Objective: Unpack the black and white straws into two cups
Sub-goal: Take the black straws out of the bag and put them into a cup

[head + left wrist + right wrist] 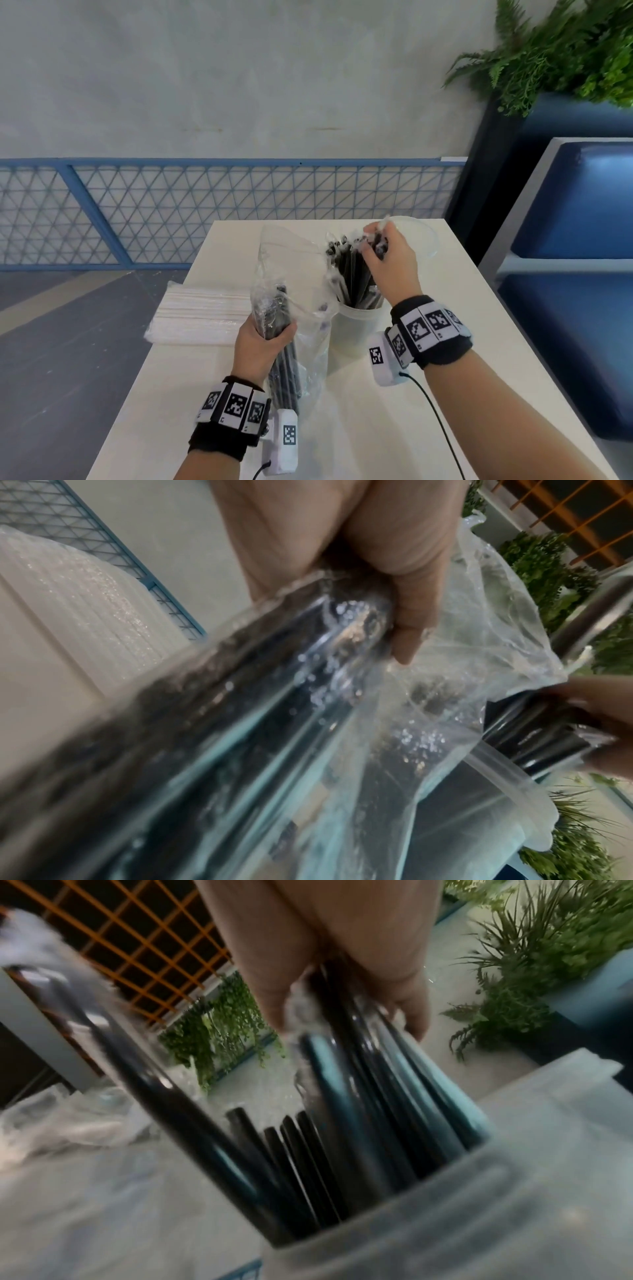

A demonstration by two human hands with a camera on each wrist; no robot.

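Note:
My left hand [263, 337] grips a clear plastic bag [291, 270] that holds several black straws [286, 370], tilted above the table; in the left wrist view its fingers [407, 593] curl round the bag [479, 631]. My right hand [387, 255] holds a bunch of black straws [356, 274] by their tops, their lower ends standing in a translucent white cup [352, 329]. The right wrist view shows these straws [359, 1096] inside the cup [445, 1218]. A second clear cup [424, 236] stands behind my right hand. A pack of white straws [202, 313] lies at the table's left edge.
The white table [445, 394] has its left edge near the pack and its right edge beside a blue padded bench [579, 212]. A blue mesh railing [205, 205] runs behind. A plant [565, 51] hangs at the upper right.

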